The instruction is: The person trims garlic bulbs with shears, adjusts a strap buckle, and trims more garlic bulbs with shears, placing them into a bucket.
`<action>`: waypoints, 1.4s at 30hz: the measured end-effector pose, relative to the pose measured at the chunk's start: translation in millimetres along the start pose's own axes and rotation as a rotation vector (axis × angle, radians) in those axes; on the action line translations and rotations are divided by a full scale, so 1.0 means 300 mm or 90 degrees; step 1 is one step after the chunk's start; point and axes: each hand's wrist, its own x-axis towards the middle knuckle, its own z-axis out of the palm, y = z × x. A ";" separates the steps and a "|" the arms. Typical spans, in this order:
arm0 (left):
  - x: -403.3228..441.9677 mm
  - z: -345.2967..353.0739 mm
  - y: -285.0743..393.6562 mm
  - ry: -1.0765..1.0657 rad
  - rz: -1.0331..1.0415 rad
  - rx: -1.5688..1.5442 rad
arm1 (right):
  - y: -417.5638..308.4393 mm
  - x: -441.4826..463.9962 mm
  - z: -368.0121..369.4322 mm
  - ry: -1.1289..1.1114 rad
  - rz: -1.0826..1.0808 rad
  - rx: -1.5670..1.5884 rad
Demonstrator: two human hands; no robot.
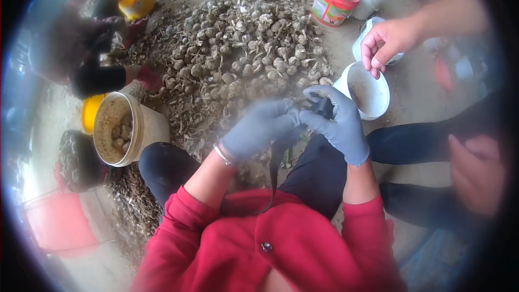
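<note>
Holding black item (324,107), person's R hand (343,124), grey glove, dotted on fingers. R fingers clamped round item, thumb below. L hand (259,130), also grey glove, w/ bracelet (222,154) at wrist, meets R hand at item's L side; blurred, so can't tell if L fingers grip or only touch. Item's exact type: can't tell. Location: in front of torso, betw. hands, above near edge of garlic pile (238,48). Black strap (275,170) hangs below hands, running down to red top (292,227).

Surroundings: white bucket (374,100) just beyond R hand, tilted, opening toward person. Co-worker's bare hand (393,40) above its rim, fingers bent. Cream bucket (155,124) near L knee, tilted, some bulbs (123,132) inside; small yellow bucket (91,112) just behind it. Far side: yellow bucket (138,5) at L, red bucket (331,13) at R, both on floor (338,38). 2nd co-worker at far L, maroon-gloved hand (149,79) at pile edge.
</note>
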 end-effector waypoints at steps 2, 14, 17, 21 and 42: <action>-0.014 0.016 0.054 0.028 -0.032 -0.018 | -0.005 0.000 -0.022 -0.034 0.050 0.015; 0.006 -0.028 -0.006 -0.057 0.074 0.022 | 0.074 -0.003 -0.074 0.004 0.012 0.310; 0.034 -0.007 0.009 -0.090 0.066 -0.111 | 0.077 0.039 -0.073 -0.029 -0.118 0.228; 0.042 0.031 0.032 -0.069 0.055 -0.189 | 0.011 0.075 -0.059 -0.101 -0.211 0.118; -0.023 0.035 0.054 -0.066 0.137 -0.232 | -0.064 -0.050 -0.020 -0.086 0.111 0.539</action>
